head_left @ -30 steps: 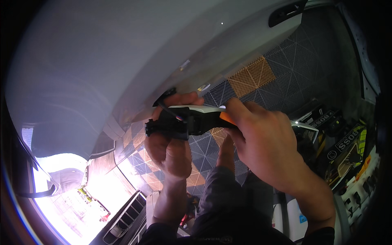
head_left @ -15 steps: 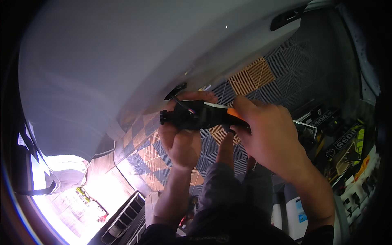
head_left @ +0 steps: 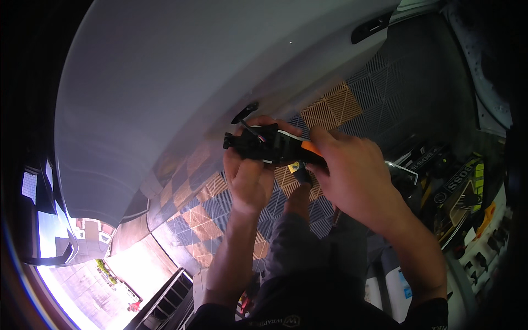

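My left hand (head_left: pixel 247 184) grips the left end of a black plastic part (head_left: pixel 263 144) with a white edge and an orange section; its fingertips show behind the part. My right hand (head_left: pixel 352 179) is closed on the right end, thumb and fingers around the orange section. A cable (head_left: pixel 248 130) with coloured wires links the part to a small dark fitting (head_left: pixel 245 113) at the grey vehicle panel (head_left: pixel 137 93) above. Whether that fitting is an opening or a separate piece is unclear. Some of my fingers are hidden by the part.
A dark handle (head_left: pixel 368 28) sits on the panel. Checkered floor tiles (head_left: pixel 330 107) lie below, with my legs over them. Dark boxes and yellow-green items (head_left: pixel 462 192) crowd the right. A ladder (head_left: pixel 165 297) stands at lower left beside a bright opening (head_left: pixel 77 291).
Both hands and the held part have shifted upward in the view, uncovering more of the dark fitting at the panel. A yellow-and-black shape below the part has come into sight.
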Motion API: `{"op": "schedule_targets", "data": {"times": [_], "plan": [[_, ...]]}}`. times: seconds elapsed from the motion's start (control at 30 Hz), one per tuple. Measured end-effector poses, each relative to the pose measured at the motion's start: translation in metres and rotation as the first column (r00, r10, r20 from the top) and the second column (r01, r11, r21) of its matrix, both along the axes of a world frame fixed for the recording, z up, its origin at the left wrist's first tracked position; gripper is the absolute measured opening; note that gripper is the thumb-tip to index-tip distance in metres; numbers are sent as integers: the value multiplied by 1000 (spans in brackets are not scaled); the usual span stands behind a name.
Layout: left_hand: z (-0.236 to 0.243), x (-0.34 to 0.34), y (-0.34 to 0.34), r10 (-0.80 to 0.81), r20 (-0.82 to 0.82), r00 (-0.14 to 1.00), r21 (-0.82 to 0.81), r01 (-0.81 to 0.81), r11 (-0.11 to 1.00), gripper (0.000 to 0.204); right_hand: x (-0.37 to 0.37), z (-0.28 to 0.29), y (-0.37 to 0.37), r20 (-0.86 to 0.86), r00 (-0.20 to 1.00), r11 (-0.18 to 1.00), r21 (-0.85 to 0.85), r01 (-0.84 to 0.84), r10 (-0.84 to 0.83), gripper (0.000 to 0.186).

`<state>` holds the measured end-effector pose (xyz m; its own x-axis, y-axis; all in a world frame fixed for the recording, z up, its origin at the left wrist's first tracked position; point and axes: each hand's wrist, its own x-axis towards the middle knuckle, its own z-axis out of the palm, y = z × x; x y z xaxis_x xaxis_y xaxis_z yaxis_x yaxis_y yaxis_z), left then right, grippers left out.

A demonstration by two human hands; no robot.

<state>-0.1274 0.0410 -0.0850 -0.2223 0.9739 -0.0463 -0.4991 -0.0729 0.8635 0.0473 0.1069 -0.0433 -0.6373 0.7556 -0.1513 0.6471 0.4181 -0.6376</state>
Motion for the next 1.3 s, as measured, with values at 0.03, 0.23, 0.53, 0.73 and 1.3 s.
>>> {"op": "schedule_targets", "data": {"times": [0.03,0.23,0.53,0.73,1.3], "plan": [[0,1,0,17,18,1000,-2,-17,1000,52,0,4,-1,58,998,1000,10,20,-20,30],[7,13,3,92,-77,993,-77,-98,992,44,21,44,-17,-483,851,959,-273,77,-205,30],[-1,12,3,89,-162,983,-16,-92,996,42,-26,-1,-69,-325,386,193,-920,-342,-864,26],[-6,10,4,105,-216,971,36,-100,994,48,-34,-4,-65,-209,353,104,-950,-296,-912,26],[-3,5,6,91,-310,946,30,-85,996,53,-17,6,-31,-11,542,-235,-893,-383,-840,25]]}}
